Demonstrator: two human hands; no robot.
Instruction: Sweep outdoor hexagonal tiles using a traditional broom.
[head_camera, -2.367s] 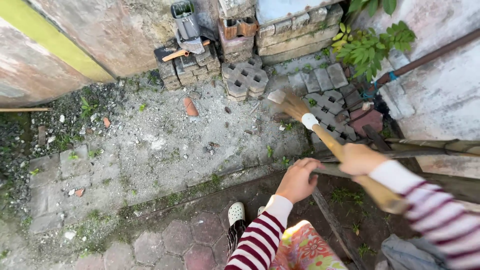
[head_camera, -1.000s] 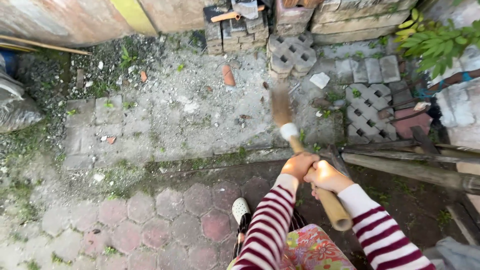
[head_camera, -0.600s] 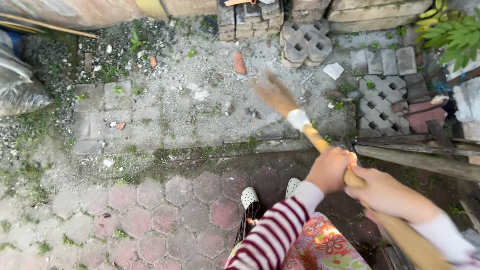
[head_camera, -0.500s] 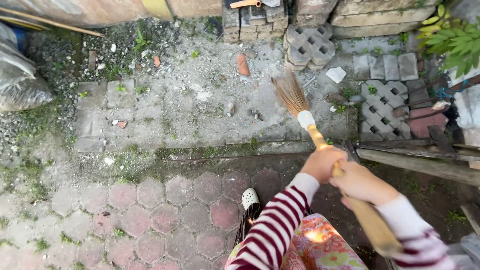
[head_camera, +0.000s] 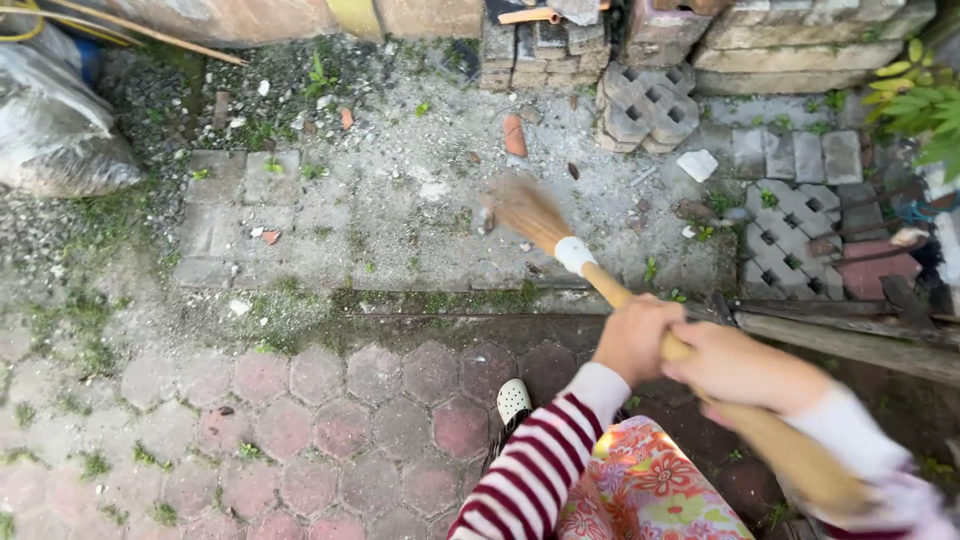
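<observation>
Gritty concrete (head_camera: 400, 230) lay ahead; both hands clenched the broom (head_camera: 590, 275), left hand (head_camera: 635, 338) nearer the bristles, right hand (head_camera: 740, 367) behind, handle slanting up-left.

Daylight falls on an outdoor yard. Reddish hexagonal pavers (head_camera: 330, 430) with moss in the joints cover the near ground, giving way to gravelly concrete (head_camera: 400, 220). A weathered wall (head_camera: 240, 15) runs along the top, with stacked bricks (head_camera: 800, 45) and perforated blocks (head_camera: 650, 105) at its foot. A grey sack (head_camera: 55, 135) lies far left; green leaves (head_camera: 925, 105) hang at right.
</observation>
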